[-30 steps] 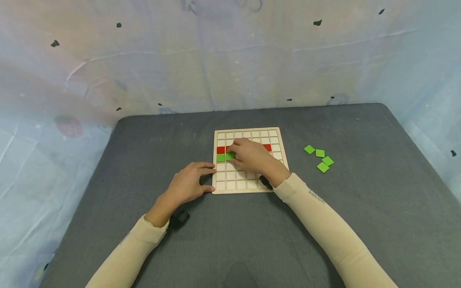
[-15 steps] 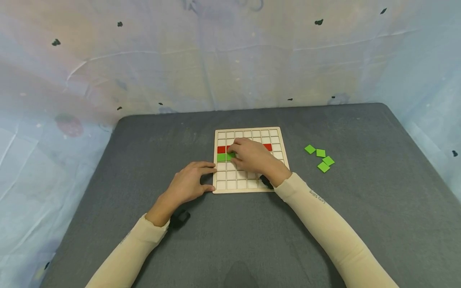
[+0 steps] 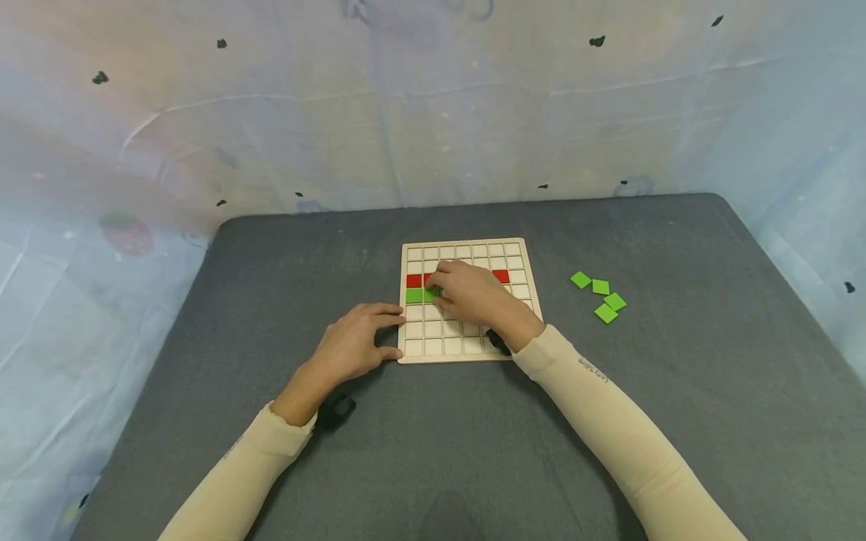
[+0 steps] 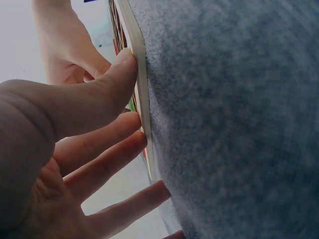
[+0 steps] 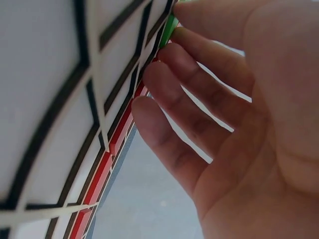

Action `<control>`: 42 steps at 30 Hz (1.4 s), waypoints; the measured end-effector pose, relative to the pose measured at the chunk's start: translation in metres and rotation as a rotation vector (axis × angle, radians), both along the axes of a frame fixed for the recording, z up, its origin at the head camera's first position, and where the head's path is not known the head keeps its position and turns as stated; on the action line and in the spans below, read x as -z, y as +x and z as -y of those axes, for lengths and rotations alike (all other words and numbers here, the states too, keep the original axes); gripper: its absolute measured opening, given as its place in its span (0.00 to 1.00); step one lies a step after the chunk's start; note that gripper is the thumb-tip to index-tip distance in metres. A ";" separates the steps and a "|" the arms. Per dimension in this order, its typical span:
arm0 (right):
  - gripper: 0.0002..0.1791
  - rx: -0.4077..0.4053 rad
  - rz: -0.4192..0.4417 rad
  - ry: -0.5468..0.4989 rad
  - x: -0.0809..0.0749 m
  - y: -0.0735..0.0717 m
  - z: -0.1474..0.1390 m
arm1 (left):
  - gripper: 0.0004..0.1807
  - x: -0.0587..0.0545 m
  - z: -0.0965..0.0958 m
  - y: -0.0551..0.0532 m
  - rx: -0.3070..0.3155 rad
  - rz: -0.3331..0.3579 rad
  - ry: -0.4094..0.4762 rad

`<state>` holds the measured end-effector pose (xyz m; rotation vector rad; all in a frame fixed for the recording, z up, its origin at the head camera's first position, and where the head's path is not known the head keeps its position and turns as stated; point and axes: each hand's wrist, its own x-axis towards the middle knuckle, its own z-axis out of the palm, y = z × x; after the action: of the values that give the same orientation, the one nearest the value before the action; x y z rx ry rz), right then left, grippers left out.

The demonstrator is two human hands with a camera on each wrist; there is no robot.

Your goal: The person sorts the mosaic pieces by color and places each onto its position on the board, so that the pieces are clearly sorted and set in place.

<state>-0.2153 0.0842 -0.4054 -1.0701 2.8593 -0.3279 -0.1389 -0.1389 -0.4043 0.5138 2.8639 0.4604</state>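
A pale wooden grid board [image 3: 433, 348] lies on the dark table. A row of red tiles [image 3: 413, 281] crosses it, partly hidden by my right hand. Two green tiles show at the left below the reds: the outer green tile [image 3: 414, 296] and an inner green tile [image 3: 430, 294]. My right hand [image 3: 471, 291] reaches over the board, its thumb and index finger pinching the inner green tile. In the right wrist view that green tile [image 5: 169, 31] is mostly covered by fingertips. My left hand [image 3: 352, 342] rests against the board's left edge, fingers extended and thumb touching the rim [image 4: 140, 64].
Several loose green tiles [image 3: 605, 313] lie on the table [image 3: 710, 376] right of the board. A pale patterned cloth [image 3: 433, 105] hangs behind the table and at both sides. A dark wrist device [image 3: 337, 410] sits under my left wrist.
Both hands hold nearly the same positions throughout. Only a slight shift of the camera shows; the tiles on and beside the board stay as they were.
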 end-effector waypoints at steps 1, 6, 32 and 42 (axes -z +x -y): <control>0.13 -0.001 0.002 0.003 0.000 0.000 0.000 | 0.32 0.000 0.000 0.000 0.001 -0.001 0.000; 0.13 0.001 0.011 0.015 -0.001 0.001 0.001 | 0.32 0.001 0.001 0.000 0.006 -0.001 0.000; 0.15 0.025 0.002 -0.028 -0.010 0.013 -0.046 | 0.32 -0.001 0.001 -0.001 0.032 -0.008 0.004; 0.13 0.096 -0.102 -0.028 -0.008 0.033 -0.136 | 0.32 0.000 -0.003 -0.001 0.017 0.013 0.004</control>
<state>-0.1821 0.2204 -0.3972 -0.9834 3.0114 -0.3295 -0.1395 -0.1356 -0.4043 0.5332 2.8445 0.4654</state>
